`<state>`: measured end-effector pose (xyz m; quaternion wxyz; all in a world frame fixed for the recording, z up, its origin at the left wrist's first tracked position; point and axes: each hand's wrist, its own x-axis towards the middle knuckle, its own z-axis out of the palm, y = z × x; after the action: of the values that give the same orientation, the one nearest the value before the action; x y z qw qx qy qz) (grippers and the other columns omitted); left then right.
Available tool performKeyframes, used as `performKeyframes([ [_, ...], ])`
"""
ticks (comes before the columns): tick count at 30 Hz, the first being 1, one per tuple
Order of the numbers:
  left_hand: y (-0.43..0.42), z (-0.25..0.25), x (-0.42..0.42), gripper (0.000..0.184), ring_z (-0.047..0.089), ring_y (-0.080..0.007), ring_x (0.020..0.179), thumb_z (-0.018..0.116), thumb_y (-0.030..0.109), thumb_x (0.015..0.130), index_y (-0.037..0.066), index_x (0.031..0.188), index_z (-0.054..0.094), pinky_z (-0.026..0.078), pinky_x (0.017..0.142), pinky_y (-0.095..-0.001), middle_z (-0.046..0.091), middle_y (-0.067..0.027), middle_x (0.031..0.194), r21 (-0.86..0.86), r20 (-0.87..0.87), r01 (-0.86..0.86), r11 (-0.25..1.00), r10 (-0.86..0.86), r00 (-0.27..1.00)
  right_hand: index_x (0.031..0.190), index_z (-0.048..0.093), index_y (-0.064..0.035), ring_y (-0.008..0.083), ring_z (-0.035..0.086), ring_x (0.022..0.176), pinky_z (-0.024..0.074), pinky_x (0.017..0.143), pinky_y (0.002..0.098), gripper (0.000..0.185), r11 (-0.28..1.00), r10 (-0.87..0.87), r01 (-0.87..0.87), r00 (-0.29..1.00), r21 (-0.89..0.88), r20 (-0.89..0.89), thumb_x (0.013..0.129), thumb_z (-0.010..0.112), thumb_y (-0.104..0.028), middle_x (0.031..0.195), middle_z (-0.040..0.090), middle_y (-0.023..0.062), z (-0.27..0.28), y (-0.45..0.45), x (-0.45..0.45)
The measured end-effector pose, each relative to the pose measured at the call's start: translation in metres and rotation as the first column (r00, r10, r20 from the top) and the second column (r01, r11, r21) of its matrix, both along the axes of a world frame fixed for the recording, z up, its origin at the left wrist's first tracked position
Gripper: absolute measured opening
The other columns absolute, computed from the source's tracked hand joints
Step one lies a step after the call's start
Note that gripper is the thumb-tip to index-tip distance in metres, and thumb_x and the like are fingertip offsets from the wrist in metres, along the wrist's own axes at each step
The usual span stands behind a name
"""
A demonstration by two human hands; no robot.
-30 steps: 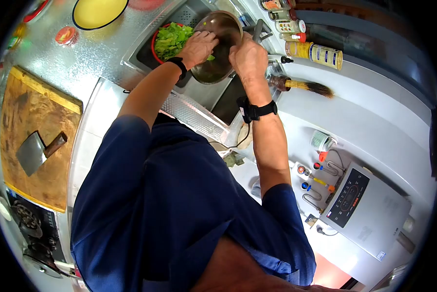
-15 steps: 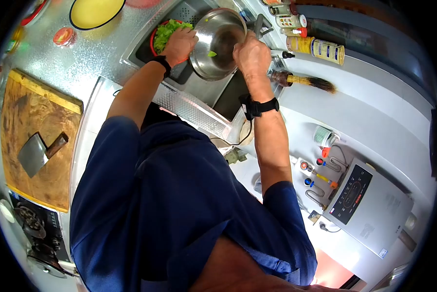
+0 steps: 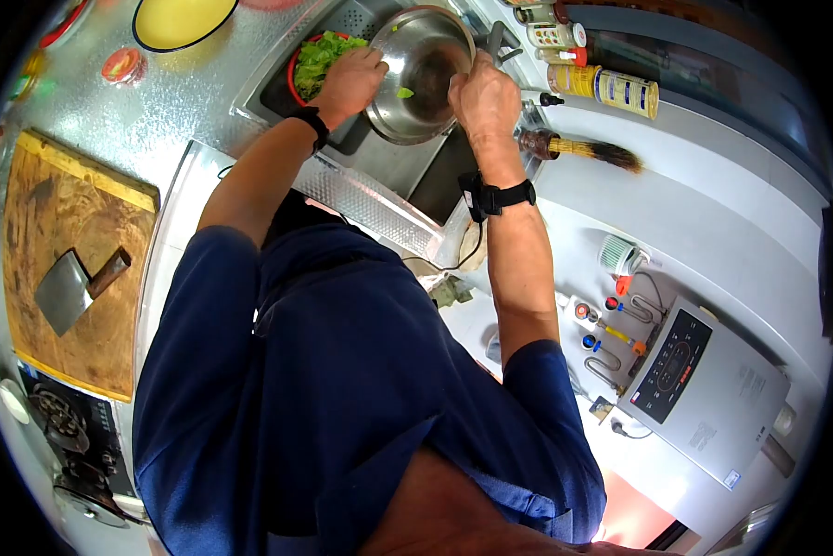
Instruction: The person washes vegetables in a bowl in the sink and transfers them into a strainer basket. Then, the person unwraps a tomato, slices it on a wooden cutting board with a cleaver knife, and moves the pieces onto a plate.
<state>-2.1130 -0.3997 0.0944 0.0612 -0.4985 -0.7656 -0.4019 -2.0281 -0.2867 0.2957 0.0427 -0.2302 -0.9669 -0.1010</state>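
Observation:
A shiny steel basin (image 3: 421,107) is tilted over the sink, with a few small green leaf scraps (image 3: 404,93) stuck to its inside. My right hand (image 3: 488,97) is closed on its right rim. At the basin's left rim, my left hand (image 3: 353,83) has its fingers bent over the edge; the thumb is hidden. Just left of that hand, a red basket or bowl (image 3: 292,82) full of green lettuce leaves (image 3: 322,63) stands in the sink's left part. Both wrists wear black bands.
The metal sink (image 3: 349,139) has a faucet (image 3: 496,42) behind the basin. Jars and a yellow can (image 3: 574,82) line the ledge at right, near a brush (image 3: 597,153). A cleaver (image 3: 64,295) lies on the wooden chopping board (image 3: 82,204); a yellow enamel basin (image 3: 183,20) is far left.
The steel basin has shifted slightly up and to the right. My left hand has moved right, off the lettuce, and more of the leaves shows. My right hand has moved with the rim.

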Motion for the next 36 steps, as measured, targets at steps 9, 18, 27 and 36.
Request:
performKeyframes([
  [9, 0.031, -0.004, 0.03, 0.014, 0.062, -0.0297, 0.097, 0.064, 0.017, 0.082, 0.008, 0.092, 0.065, 0.049, 0.085, -0.0418, 0.064, -0.0086, 0.095, -0.001, 0.111, 0.069, 0.998, -0.069, 0.991, 0.092, 0.065, -0.0011, 0.0411, 0.07, 0.069, 0.0578, 0.067, 0.0485, 0.025, 1.0, -0.013, 0.013, 1.0, 0.009, -0.001, 0.075, 0.069, -0.019, 0.073, 0.068, 0.0247, 0.006, -0.01, -0.002],
  [18, -0.003, -0.017, -0.002, 0.012, 0.061, -0.0285, 0.095, 0.058, 0.014, 0.083, 0.011, 0.091, 0.067, 0.05, 0.082, -0.0403, 0.063, -0.0081, 0.091, -0.232, -0.04, 0.032, 0.972, -0.042, 0.998, 0.097, 0.064, -0.0001, 0.04, 0.07, 0.07, 0.0577, 0.068, 0.0478, 0.03, 0.998, -0.048, 0.048, 0.999, 0.031, 0.014, 0.076, 0.071, -0.02, 0.075, 0.069, 0.024, 0.007, 0.003, 0.012],
  [27, -0.021, -0.031, -0.011, 0.009, 0.059, -0.0313, 0.091, 0.065, 0.007, 0.076, 0.008, 0.085, 0.063, 0.05, 0.077, -0.0427, 0.058, -0.0095, 0.09, -0.099, 0.044, 0.031, 0.995, -0.027, 0.999, 0.098, 0.065, -0.0003, 0.0416, 0.07, 0.071, 0.0578, 0.069, 0.0488, 0.03, 0.998, -0.05, 0.049, 0.999, 0.024, 0.004, 0.076, 0.07, -0.021, 0.075, 0.069, 0.025, 0.007, 0.01, 0.01],
  [36, -0.024, -0.011, -0.019, 0.008, 0.061, -0.0335, 0.089, 0.063, 0.014, 0.084, 0.007, 0.086, 0.064, 0.05, 0.075, -0.0446, 0.063, -0.0104, 0.09, -0.089, 0.131, 0.125, 0.988, -0.113, 0.985, 0.094, 0.065, 0.0011, 0.0407, 0.07, 0.067, 0.0577, 0.065, 0.0482, 0.029, 0.997, -0.022, 0.022, 1.0, 0.071, -0.004, 0.075, 0.07, -0.02, 0.072, 0.069, 0.0238, 0.015, 0.008, 0.014],
])
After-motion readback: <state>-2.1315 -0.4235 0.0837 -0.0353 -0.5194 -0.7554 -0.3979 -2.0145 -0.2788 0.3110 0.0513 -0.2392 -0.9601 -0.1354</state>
